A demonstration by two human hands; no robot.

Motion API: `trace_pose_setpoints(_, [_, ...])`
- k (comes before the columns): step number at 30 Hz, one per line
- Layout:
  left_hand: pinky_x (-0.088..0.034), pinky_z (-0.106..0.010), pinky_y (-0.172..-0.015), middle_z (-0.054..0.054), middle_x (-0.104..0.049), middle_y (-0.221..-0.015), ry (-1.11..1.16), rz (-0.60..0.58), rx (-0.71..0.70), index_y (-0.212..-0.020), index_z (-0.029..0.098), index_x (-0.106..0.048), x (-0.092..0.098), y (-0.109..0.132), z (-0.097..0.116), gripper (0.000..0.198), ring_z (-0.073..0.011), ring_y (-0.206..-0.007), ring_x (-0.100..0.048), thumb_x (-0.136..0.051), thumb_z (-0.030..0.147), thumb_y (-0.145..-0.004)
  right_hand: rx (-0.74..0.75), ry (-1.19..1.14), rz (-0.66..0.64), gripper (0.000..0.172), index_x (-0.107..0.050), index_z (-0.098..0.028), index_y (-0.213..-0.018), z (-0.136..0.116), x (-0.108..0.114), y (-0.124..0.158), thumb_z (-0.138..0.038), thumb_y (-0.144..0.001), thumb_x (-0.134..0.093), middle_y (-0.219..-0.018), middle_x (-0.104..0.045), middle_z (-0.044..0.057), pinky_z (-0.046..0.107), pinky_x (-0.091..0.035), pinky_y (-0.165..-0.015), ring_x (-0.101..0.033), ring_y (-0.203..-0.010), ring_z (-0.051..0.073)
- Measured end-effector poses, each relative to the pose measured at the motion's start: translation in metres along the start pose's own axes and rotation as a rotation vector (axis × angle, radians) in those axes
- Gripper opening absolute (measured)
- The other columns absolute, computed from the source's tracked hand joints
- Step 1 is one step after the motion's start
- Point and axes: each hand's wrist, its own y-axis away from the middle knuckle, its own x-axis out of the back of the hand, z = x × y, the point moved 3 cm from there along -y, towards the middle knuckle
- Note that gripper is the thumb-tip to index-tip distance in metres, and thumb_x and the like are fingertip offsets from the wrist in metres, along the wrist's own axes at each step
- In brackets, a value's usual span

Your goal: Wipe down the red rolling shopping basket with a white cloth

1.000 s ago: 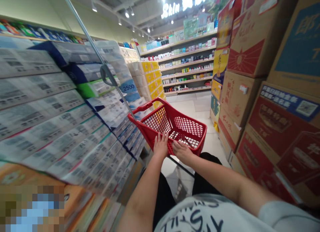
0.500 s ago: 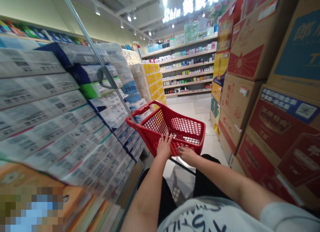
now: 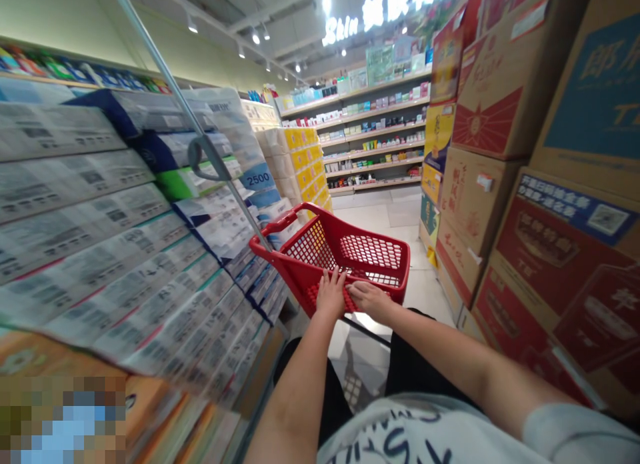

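A red plastic shopping basket [image 3: 373, 254] on wheels stands in a store aisle in front of me, with nothing visible inside it. My left hand [image 3: 331, 294] lies flat against the basket's near wall, fingers stretched out and pointing up. My right hand [image 3: 369, 297] rests beside it on the same near rim, fingers extended over the edge. A long silver pull handle [image 3: 185, 111] rises from the basket's left corner toward the upper left.
Stacked packs of tissue paper [image 3: 125, 251] fill the shelves on the left. Tall piles of red and brown cardboard boxes [image 3: 525, 184] line the right. A tiled floor [image 3: 395, 214] runs ahead to far shelves of small bottles [image 3: 375, 127]. Yellow boxes [image 3: 305, 157] stand further along on the left.
The basket and both hands have shifted slightly left and forward along the aisle. Both hands stay on the near rim.
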Motion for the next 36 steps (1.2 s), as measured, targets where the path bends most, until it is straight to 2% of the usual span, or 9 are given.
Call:
trace_pose_setpoints(2, [-0.019,-0.046,-0.121,0.0,-0.009,-0.16,-0.009,-0.006,-0.003,-0.151,0.025,-0.028,0.0,0.0,0.001,0.068,-0.033,-0.147,-0.006,-0.042,0.011,-0.086,-0.022,-0.013,-0.001,0.027,-0.064,-0.014,-0.116,0.0,-0.002,0.002,-0.017,-0.097,-0.045,-0.127,-0.056,0.011,0.038,-0.043,-0.103,-0.048,-0.117,0.022])
trace_pose_setpoints(7, [-0.019,-0.046,-0.121,0.001,-0.008,-0.16,-0.011,-0.018,-0.002,-0.151,0.025,-0.027,0.002,0.0,0.003,0.073,-0.0327,-0.148,-0.004,-0.043,0.007,-0.082,-0.039,-0.014,-0.067,0.014,-0.071,-0.016,-0.088,-0.004,-0.015,0.014,-0.016,-0.09,-0.056,-0.1,-0.066,0.009,0.036,-0.05,-0.09,-0.054,-0.103,0.023])
trace_pose_setpoints(13, [-0.02,-0.047,-0.12,-0.001,-0.009,-0.16,-0.022,-0.004,0.005,-0.152,0.024,-0.026,0.002,0.0,0.004,0.072,-0.0336,-0.147,-0.005,-0.043,0.009,-0.083,-0.079,-0.021,-0.065,0.026,-0.065,-0.015,-0.113,0.001,-0.01,0.012,-0.018,-0.096,-0.046,-0.127,-0.056,0.011,0.037,-0.046,-0.097,-0.049,-0.113,0.023])
trace_pose_setpoints(18, [-0.019,-0.046,-0.121,-0.001,-0.007,-0.16,-0.04,0.009,-0.01,-0.153,0.025,-0.022,-0.002,0.0,0.004,0.076,-0.0333,-0.148,-0.003,-0.044,0.008,-0.082,-0.11,-0.041,-0.115,0.021,-0.07,-0.014,-0.088,-0.001,-0.011,0.021,-0.014,-0.092,-0.05,-0.103,-0.065,0.011,0.034,-0.052,-0.082,-0.054,-0.098,0.023])
trace_pose_setpoints(20, [-0.019,-0.046,-0.121,0.0,-0.007,-0.16,-0.041,0.011,-0.012,-0.153,0.026,-0.021,-0.004,0.0,0.004,0.075,-0.0333,-0.148,-0.003,-0.043,0.009,-0.083,-0.103,-0.049,-0.108,0.021,-0.07,-0.014,-0.092,-0.001,-0.009,0.02,-0.014,-0.093,-0.049,-0.107,-0.064,0.011,0.035,-0.051,-0.084,-0.053,-0.099,0.023])
trace_pose_setpoints(24, [-0.018,-0.045,-0.121,-0.001,-0.007,-0.16,-0.045,0.015,-0.005,-0.153,0.025,-0.021,-0.005,-0.002,0.003,0.074,-0.0315,-0.148,-0.003,-0.042,0.009,-0.084,-0.099,-0.057,-0.055,0.03,-0.062,-0.013,-0.117,0.005,-0.002,0.014,-0.016,-0.097,-0.041,-0.128,-0.055,0.011,0.037,-0.044,-0.102,-0.047,-0.114,0.022])
trace_pose_setpoints(29, [-0.019,-0.045,-0.121,-0.001,-0.006,-0.16,-0.059,-0.003,-0.004,-0.153,0.026,-0.02,-0.004,-0.002,0.004,0.077,-0.0327,-0.148,-0.003,-0.045,0.009,-0.082,-0.091,-0.079,-0.109,0.02,-0.07,-0.015,-0.096,0.004,-0.006,0.018,-0.016,-0.094,-0.05,-0.11,-0.063,0.01,0.037,-0.051,-0.089,-0.053,-0.104,0.023])
trace_pose_setpoints(34, [-0.018,-0.045,-0.121,-0.001,-0.007,-0.16,-0.059,0.0,-0.006,-0.153,0.025,-0.021,-0.002,-0.002,0.004,0.074,-0.0322,-0.148,-0.003,-0.043,0.01,-0.084,-0.086,-0.067,-0.011,0.027,-0.064,-0.013,-0.114,0.007,-0.005,0.019,-0.016,-0.097,-0.044,-0.125,-0.057,0.011,0.037,-0.046,-0.099,-0.05,-0.109,0.021])
trace_pose_setpoints(36, [-0.017,-0.045,-0.121,-0.001,-0.006,-0.16,-0.059,-0.005,-0.004,-0.153,0.025,-0.02,-0.001,-0.002,0.005,0.075,-0.0312,-0.148,-0.003,-0.043,0.01,-0.083,-0.089,-0.062,-0.006,0.024,-0.066,-0.014,-0.109,0.009,-0.005,0.02,-0.015,-0.095,-0.047,-0.12,-0.06,0.011,0.037,-0.048,-0.096,-0.051,-0.108,0.022])
